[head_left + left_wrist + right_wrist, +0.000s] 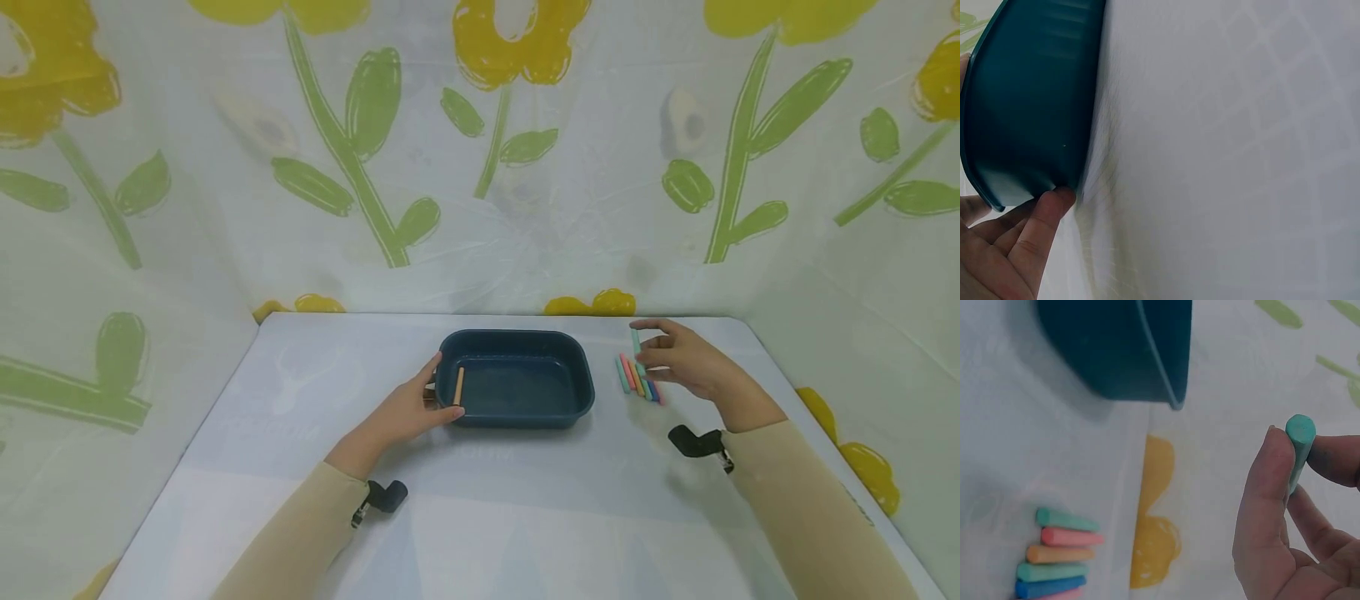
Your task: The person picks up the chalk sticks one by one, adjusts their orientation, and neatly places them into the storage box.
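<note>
A dark blue-green rectangular dish (517, 419) stands on the table, and my left hand (405, 410) grips its left end. The thumb lies at the front corner and the other fingers reach along the end wall. One orange chalk stick (459, 387) leans inside the dish near that hand. Right of the dish, my right hand (688, 360) pinches a green chalk stick (1300, 432) between thumb and fingers, held up over a row of chalks. That row has a green (1066, 519), a pink (1071, 537), an orange (1060, 554), another green (1052, 572) and a blue stick (1050, 587).
The white table (525, 508) ends at a back edge just behind the dish. A flower-printed cloth (600, 167) hangs behind and at both sides. Each wrist carries a small black camera mount, such as the one by the right sleeve (795, 492).
</note>
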{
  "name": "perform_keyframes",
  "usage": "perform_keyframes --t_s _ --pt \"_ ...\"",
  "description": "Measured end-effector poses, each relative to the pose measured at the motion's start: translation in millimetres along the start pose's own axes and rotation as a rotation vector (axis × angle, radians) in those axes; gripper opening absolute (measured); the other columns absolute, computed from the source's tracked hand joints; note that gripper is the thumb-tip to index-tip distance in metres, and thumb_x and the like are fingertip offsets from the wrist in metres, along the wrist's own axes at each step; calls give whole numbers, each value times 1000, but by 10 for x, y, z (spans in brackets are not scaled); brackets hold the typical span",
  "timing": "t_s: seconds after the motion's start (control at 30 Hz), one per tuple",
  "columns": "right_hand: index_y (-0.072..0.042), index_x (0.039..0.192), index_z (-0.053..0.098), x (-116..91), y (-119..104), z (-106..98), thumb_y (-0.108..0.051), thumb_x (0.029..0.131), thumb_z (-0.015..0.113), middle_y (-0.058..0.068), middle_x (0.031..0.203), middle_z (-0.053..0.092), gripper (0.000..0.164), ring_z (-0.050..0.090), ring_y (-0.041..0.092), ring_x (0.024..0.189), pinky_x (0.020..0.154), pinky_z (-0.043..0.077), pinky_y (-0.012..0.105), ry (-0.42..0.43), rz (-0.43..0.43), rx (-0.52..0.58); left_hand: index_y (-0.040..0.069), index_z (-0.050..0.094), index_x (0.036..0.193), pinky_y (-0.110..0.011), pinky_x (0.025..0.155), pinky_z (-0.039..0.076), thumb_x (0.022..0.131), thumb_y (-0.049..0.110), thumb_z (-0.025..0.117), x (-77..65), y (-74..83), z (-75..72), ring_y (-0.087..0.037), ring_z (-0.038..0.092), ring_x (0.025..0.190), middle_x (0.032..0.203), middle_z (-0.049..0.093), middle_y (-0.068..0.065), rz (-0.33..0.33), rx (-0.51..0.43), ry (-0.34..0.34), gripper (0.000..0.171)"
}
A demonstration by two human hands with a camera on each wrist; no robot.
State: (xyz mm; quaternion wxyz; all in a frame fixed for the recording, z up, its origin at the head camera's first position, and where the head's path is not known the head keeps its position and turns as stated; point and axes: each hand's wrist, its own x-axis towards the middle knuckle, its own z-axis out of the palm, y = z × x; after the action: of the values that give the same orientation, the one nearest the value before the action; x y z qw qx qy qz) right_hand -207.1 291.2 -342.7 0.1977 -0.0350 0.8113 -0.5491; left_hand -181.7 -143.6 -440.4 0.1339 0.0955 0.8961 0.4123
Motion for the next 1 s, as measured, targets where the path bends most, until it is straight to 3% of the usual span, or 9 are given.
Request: perform_keyframes --t_s 0.33,0.67,0.8,1.0 --pt "-2 156 21 0 -186 183 -5 98 62 17 117 45 71 60 17 98 89 56 34 -33 -22 99 22 12 163 -50 105 45 83 52 79 36 -26 -30 -30 58 127 148 49 -17 11 -6 0 109" --pt "-2 155 23 70 -240 406 -4 97 63 15 116 46 70 55 23 101 92 55 36 -58 -56 188 22 12 163 -50 106 44 83 52 78 28 -31 -35 -29 57 127 148 50 -18 12 -2 -3 108" --pt "-3 156 22 110 -266 519 -3 98 62 19 124 43 71 54 27 107 94 54 38 -60 -61 206 22 11 163 -49 106 44 84 50 78 28 -32 -39 -29 58 127 148 50 -18 14 -5 -7 107" --pt "-2 156 24 212 -311 715 -2 98 62 18 122 44 69 55 22 100 93 54 39 -66 -45 241 22 11 163 -49 107 43 84 50 78 40 -24 -41 -29 57 127 148 49 -18 15 -8 -9 107"
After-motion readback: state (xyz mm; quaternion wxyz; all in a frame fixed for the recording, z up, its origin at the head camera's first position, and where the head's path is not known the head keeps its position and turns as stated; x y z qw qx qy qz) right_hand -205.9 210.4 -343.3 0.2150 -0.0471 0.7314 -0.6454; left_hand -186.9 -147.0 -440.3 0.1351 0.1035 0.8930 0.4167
